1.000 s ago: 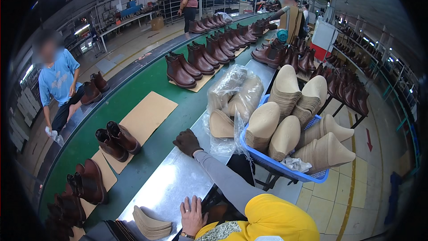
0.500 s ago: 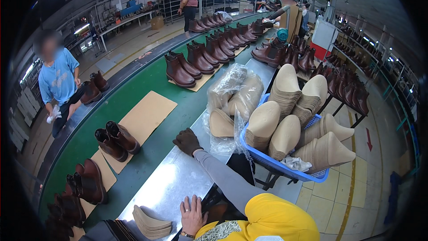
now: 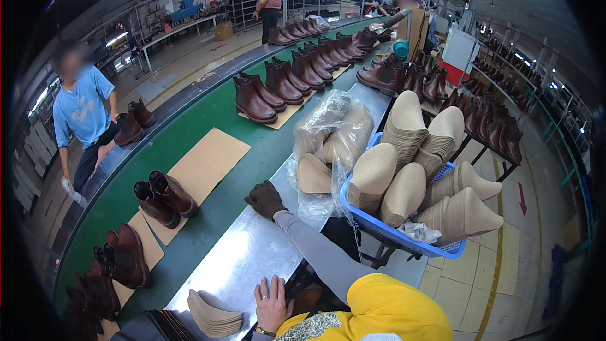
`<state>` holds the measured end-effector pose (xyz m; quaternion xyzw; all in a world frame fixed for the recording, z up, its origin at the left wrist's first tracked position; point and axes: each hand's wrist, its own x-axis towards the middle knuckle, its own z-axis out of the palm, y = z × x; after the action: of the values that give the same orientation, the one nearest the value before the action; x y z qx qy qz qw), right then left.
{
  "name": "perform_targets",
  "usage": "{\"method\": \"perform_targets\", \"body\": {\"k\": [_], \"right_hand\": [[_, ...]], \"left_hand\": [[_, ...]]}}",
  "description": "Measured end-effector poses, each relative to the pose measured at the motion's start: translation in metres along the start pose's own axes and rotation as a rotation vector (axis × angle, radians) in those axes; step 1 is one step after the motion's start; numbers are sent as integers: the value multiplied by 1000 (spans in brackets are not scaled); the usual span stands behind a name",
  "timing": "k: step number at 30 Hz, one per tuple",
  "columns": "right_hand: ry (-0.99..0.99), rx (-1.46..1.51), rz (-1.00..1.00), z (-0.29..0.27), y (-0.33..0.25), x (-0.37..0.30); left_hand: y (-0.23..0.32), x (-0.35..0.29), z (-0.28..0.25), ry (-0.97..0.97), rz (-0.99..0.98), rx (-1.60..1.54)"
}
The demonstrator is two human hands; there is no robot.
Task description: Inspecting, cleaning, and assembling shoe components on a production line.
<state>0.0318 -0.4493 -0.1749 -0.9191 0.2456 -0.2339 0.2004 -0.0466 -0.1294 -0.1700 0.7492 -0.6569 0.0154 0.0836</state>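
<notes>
My left hand (image 3: pixel 273 301), bare and wearing a ring and a wristwatch, rests palm down on the edge of the metal table (image 3: pixel 235 249). Its fingers are spread and it holds nothing. Beside it lies a small stack of beige, curved shoe inserts (image 3: pixel 213 316). In a dark glove, my right hand (image 3: pixel 265 200) lies on the table's far edge by the green conveyor belt (image 3: pixel 211 110), its fingers loosely bent with nothing visible in them. To its right, more inserts (image 3: pixel 314 173) sit in a clear plastic bag (image 3: pixel 325 106).
A blue plastic basket (image 3: pixel 392 235) full of stacked inserts stands at the right. Brown ankle boots (image 3: pixel 165 199) stand in pairs along the belt, some on cardboard sheets (image 3: pixel 205 159). A boot rack (image 3: pixel 499 132) is farther right. Co-workers (image 3: pixel 85 104) stand across the belt and beyond.
The person in the blue shirt at the left has turned slightly and lowered the hand with the white cloth. Both my hands, the inserts and the boots have stayed in place.
</notes>
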Motion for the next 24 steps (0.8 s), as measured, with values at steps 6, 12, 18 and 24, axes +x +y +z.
{"method": "perform_targets", "body": {"k": [6,12,18,24], "right_hand": [[-9,1,7,-3,-1,0],[8,-8,-3,0,2,-1],[47,-10,-19,3,2,-1],[54,-2,-26,2,2,-1]], "left_hand": [[0,1,0,-3,8,-5],[1,1,0,-2,3,-7],[0,0,0,-9,-2,-10],[1,1,0,-7,-5,-17]]}}
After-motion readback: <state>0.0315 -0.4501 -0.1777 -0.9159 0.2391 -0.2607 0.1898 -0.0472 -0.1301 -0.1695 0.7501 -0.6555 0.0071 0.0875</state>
